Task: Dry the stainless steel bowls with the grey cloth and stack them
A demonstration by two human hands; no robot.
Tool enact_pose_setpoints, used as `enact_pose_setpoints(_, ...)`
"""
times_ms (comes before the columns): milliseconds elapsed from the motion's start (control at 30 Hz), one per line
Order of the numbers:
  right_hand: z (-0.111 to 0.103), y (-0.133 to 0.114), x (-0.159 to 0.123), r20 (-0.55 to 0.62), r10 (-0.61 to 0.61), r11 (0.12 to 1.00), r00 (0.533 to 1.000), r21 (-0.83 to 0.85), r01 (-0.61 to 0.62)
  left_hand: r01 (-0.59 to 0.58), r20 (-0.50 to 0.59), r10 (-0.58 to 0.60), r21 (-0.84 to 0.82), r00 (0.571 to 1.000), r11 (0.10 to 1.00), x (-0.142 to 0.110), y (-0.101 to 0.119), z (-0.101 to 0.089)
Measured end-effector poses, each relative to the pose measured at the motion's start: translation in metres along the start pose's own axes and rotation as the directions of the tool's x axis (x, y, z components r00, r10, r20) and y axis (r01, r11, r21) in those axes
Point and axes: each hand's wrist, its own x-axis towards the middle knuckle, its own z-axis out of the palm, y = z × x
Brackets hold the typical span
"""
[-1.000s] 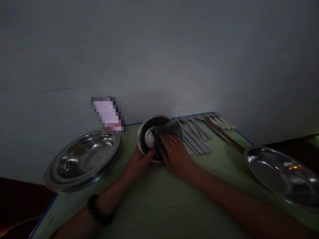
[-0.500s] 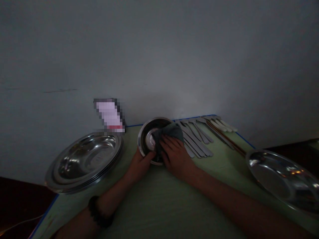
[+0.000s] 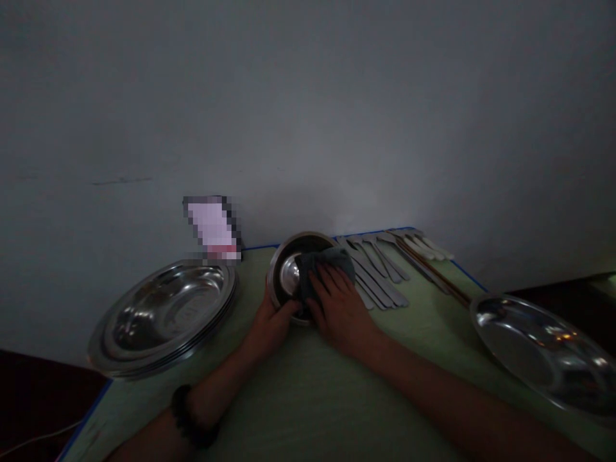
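A person's two bare hands are working at a metal bowl (image 3: 289,274) near the far edge of a pale green table (image 3: 298,404), seen from above in dim light. The bowl is sitting between the hands, its opening facing the viewer; whether its base is touching the table cannot be told. The left hand (image 3: 271,323) is clamping the bowl's near left side, with the thumb lying at the rim and the other fingers mostly hiding behind the outer wall. A dark beaded bracelet (image 3: 189,418) is circling that wrist. The right hand (image 3: 341,310) is resting on a dark grey cloth (image 3: 332,257), which is covering the bowl's right side; its fingers are lying slightly apart over the fabric, and whether they are also pinching it cannot be told. To the left, a stack of wide metal basins (image 3: 166,314) is standing near the table's edge, and behind it a pixelated, phone-like object (image 3: 212,224) is leaning by the grey wall (image 3: 308,115). Just right of the bowl, silver cutlery (image 3: 392,296) is lying in a row, followed by brown chopsticks (image 3: 440,274) and white-handled utensils (image 3: 423,247). Farther right, a shiny oval metal dish (image 3: 529,350) is sitting nearer the viewer.
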Motion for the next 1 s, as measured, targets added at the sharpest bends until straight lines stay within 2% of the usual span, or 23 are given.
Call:
enact_pose_setpoints(100, 0.001, 0.0, 0.0, 0.003, -0.015, 1.0, 1.0, 0.021, 0.015, 0.021, 0.008, -0.021, 0.002, 1.0, 1.0, -0.001, 0.001, -0.001)
enact_pose_setpoints(333, 0.002, -0.002, -0.001, 0.01, -0.027, 1.0, 1.0, 0.002, 0.027, -0.026, 0.033, 0.027, -0.032, 0.999, 0.999, -0.002, -0.001, -0.002)
enact_pose_setpoints(600, 0.005, -0.002, -0.002, -0.01, -0.03, 1.0, 1.0, -0.001, 0.03, -0.016, 0.052, 0.021, -0.103, 0.998, 0.995, -0.002, -0.005, -0.002)
enact_pose_setpoints(800, 0.008, -0.002, 0.001, -0.041, -0.002, 1.0, 0.999, -0.008, 0.002, -0.089, 0.105, 0.103, -0.127, 0.989, 0.988, -0.004, -0.002, -0.004)
enact_pose_setpoints(1000, 0.005, -0.002, 0.01, -0.006, -0.082, 0.992, 0.997, 0.097, 0.082, -0.092, 0.094, 0.098, -0.063, 0.991, 0.994, -0.008, 0.005, -0.001)
